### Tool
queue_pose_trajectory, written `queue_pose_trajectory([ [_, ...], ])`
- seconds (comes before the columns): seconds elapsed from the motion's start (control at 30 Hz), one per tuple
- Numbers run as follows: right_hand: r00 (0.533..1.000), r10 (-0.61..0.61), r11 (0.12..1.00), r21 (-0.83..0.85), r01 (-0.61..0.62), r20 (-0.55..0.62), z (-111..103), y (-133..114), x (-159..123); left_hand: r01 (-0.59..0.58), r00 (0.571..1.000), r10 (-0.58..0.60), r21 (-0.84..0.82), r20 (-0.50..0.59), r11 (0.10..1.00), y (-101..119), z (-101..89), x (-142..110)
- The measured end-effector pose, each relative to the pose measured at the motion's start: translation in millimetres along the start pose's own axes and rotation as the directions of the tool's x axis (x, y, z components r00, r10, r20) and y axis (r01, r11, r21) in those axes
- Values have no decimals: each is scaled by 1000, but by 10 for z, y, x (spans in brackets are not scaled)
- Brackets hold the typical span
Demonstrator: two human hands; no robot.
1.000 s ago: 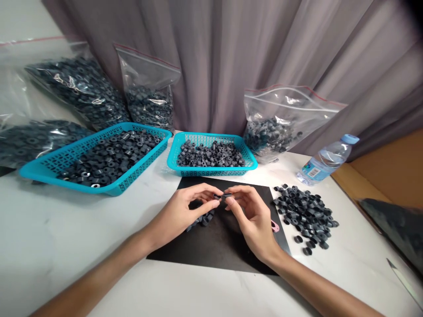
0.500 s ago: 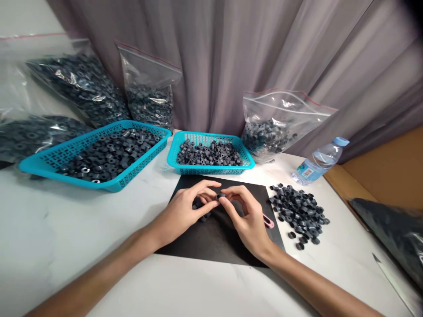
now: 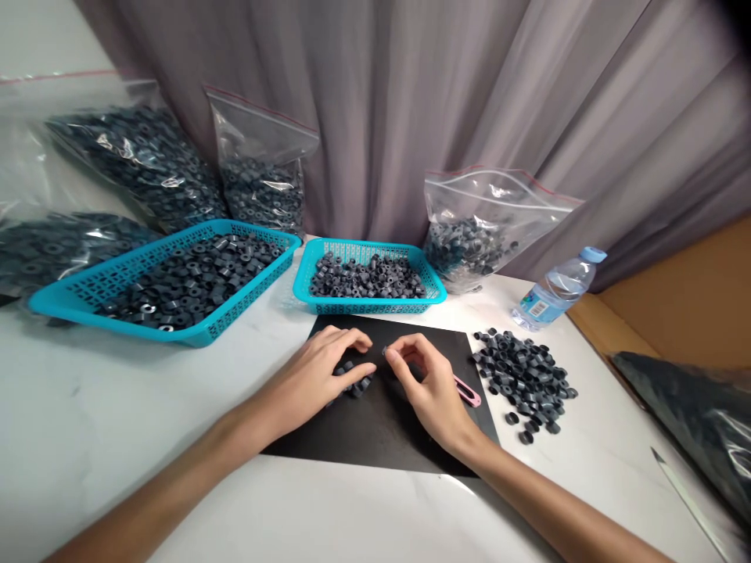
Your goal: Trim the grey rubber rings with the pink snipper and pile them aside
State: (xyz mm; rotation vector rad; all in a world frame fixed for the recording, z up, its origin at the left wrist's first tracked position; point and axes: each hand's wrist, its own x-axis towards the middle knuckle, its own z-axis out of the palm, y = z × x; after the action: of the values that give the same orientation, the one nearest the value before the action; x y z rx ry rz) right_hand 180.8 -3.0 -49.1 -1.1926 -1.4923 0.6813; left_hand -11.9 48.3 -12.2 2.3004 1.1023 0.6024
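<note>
My right hand (image 3: 427, 387) is over the right half of the black mat (image 3: 375, 438), thumb and forefinger pinched on a small dark grey ring-shaped piece (image 3: 385, 351), of which only an edge shows. My left hand (image 3: 314, 375) hovers low at the mat's left side, thumb and fingers apart, with nothing visible between them. Under and beside its thumb lies a small heap of dark grey rings (image 3: 359, 385), partly covered by the hand. A pink-handled cutter (image 3: 468, 391) rests on the mat behind my right hand, half hidden.
A larger pile of dark rings (image 3: 522, 379) lies right of the mat, near a water bottle (image 3: 555, 293). Behind are a blue basket (image 3: 369, 305) and a longer blue basket (image 3: 205, 332), both holding rings. Zip bags of rings (image 3: 469, 242) stand along the curtain (image 3: 375, 117).
The hands were together at one small piece; they have since parted. My left hand moved left and down to the small heap, while my right hand kept a piece pinched.
</note>
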Motion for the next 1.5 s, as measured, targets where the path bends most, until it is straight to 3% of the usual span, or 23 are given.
queue_pose_trajectory([
  [0.2,998,14,1000,-20,-15,-59,17,29,-11,-31,996,35,-38,85,999,-103,-6,26],
  [0.33,999,12,999,36,-11,-35,35,55,-14,19,998,-12,-128,57,992,-75,-2,34],
  [0.47,999,-2,999,-45,0,-43,22,44,-19,93,995,-95,-282,7,955,-12,-27,45],
  [0.63,991,-111,982,-143,122,81,-1,4,-11,109,989,-141,-463,-36,879,13,-32,55],
  [0.93,979,-21,989,-142,50,202,0,-73,13,-23,998,-6,-457,-62,889,48,-35,42],
  [1.23,975,-42,986,-149,76,219,-11,-73,1,-99,993,48,-515,-111,851,76,-15,31],
  [1.5,984,-70,993,-79,84,164,20,-32,-33,-133,990,91,-524,-106,841,104,-23,16],
])
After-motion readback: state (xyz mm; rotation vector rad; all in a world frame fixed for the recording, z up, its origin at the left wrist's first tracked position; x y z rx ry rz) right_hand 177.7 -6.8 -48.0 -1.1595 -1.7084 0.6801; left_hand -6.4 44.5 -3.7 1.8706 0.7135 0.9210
